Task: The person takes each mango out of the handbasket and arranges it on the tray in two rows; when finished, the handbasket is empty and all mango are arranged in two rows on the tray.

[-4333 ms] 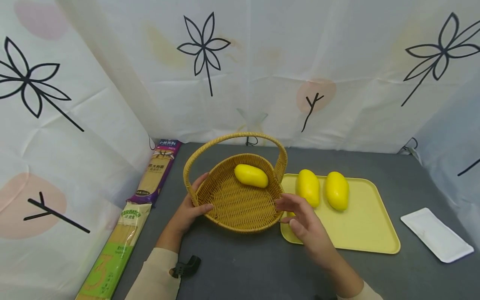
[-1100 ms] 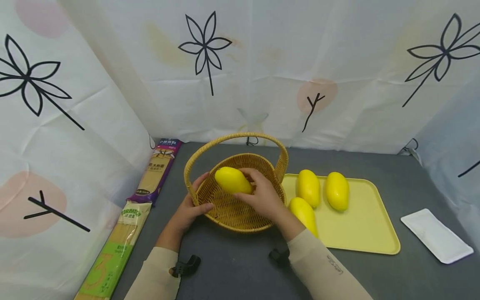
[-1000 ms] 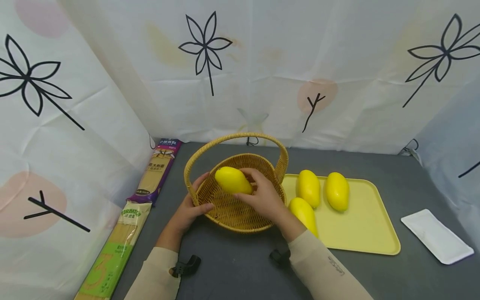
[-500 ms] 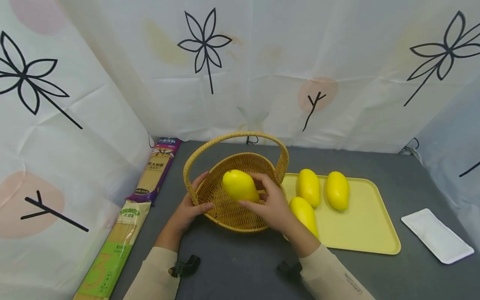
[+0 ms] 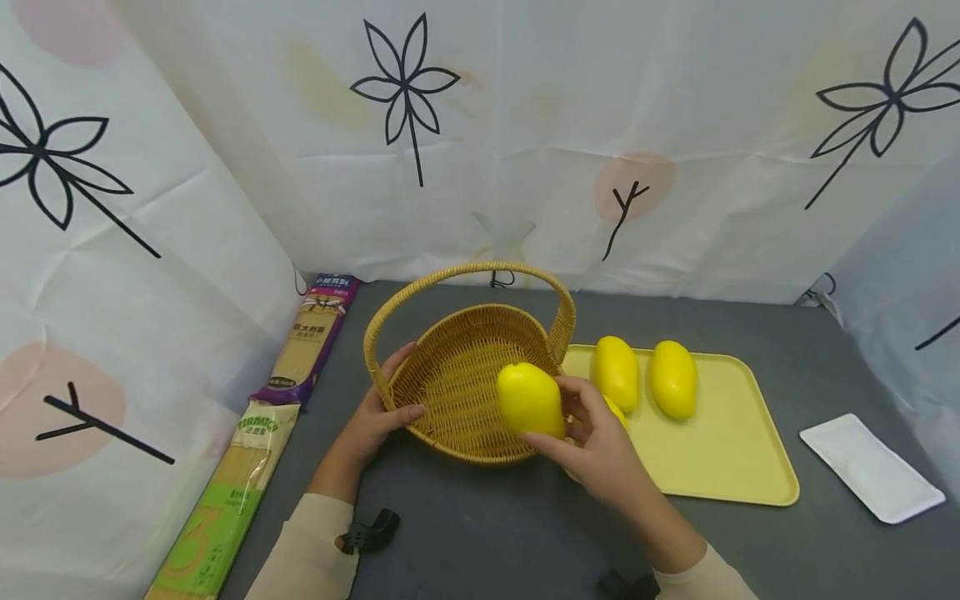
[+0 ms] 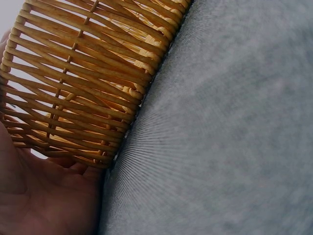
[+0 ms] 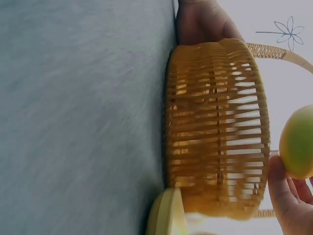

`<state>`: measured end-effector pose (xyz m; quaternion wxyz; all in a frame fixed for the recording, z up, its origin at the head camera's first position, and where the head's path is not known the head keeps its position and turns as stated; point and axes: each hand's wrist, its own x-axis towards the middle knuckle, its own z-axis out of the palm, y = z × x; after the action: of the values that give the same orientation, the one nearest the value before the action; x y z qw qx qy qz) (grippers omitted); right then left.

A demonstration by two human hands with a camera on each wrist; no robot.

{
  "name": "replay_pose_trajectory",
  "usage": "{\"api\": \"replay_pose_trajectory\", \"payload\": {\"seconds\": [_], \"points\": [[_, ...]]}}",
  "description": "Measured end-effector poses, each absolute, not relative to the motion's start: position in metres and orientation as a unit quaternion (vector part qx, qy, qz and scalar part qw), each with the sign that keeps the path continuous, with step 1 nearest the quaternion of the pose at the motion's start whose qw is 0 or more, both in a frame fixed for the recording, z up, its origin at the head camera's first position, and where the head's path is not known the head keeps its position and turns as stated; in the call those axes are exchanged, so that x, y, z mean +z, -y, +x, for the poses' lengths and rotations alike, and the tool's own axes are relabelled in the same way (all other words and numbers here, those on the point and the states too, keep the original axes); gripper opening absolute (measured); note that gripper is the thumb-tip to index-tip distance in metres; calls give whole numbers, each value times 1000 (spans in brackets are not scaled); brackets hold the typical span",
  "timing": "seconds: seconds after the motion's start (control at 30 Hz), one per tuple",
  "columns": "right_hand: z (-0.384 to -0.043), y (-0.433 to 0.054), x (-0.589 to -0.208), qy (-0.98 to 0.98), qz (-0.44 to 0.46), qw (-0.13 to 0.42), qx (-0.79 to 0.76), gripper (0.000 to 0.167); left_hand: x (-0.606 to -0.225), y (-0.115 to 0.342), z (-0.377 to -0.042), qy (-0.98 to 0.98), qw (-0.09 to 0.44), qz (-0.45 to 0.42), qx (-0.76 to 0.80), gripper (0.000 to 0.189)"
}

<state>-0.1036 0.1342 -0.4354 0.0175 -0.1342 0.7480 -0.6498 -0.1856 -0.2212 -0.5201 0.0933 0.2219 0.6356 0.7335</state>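
Note:
With its thumb over the rim, my left hand (image 5: 375, 421) grips the left side of the wicker basket (image 5: 453, 400), which stands on the table with its handle up. My right hand (image 5: 600, 454) holds a yellow mango (image 5: 530, 401) between thumb and fingers, above the basket's right front rim. In the right wrist view the held mango (image 7: 299, 142) is raised clear of the basket wall (image 7: 215, 122). The basket's inside shows bare wicker where it is visible. Two mangoes, left (image 5: 617, 373) and right (image 5: 673, 379), lie on the yellow tray (image 5: 720, 450); another is mostly hidden behind my right hand.
Two pasta packets, one purple (image 5: 307, 342) and one green (image 5: 225, 500), lie along the left edge. A white rectangular dish (image 5: 872, 468) lies at the far right. A patterned white curtain (image 5: 525, 100) closes off the back and sides.
The mango that lay in the basket is now in my right hand, raised and carried rightward to the rim. My left hand has kept its grip, and the basket stays in place.

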Motion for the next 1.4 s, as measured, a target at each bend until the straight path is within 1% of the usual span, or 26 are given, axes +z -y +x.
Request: {"api": "replay_pose_trajectory", "payload": {"seconds": [0.37,0.57,0.83,0.93,1.03,1.2,1.4], "points": [[-79,-180,-435,-730,-136,-23,-669,64,-519,221,-184,-637,92,219,733,94],[-76,-202,-439,-728,-101,-23,-677,63,-519,221,-184,-638,93,215,733,94],[-72,-232,-454,-771,-41,-43,-634,59,-522,223,-185,-639,96,218,731,92],[-71,-243,-462,-776,-13,-32,-629,60,-522,223,-185,-642,95,219,729,92],[-71,-254,-469,-793,17,-20,-609,64,-521,222,-185,-642,93,223,728,92],[-72,-266,-472,-831,49,26,-553,74,-522,223,-185,-636,94,222,733,91],[-73,-274,-472,-841,47,74,-534,71,-520,222,-185,-637,94,220,733,93]]}}
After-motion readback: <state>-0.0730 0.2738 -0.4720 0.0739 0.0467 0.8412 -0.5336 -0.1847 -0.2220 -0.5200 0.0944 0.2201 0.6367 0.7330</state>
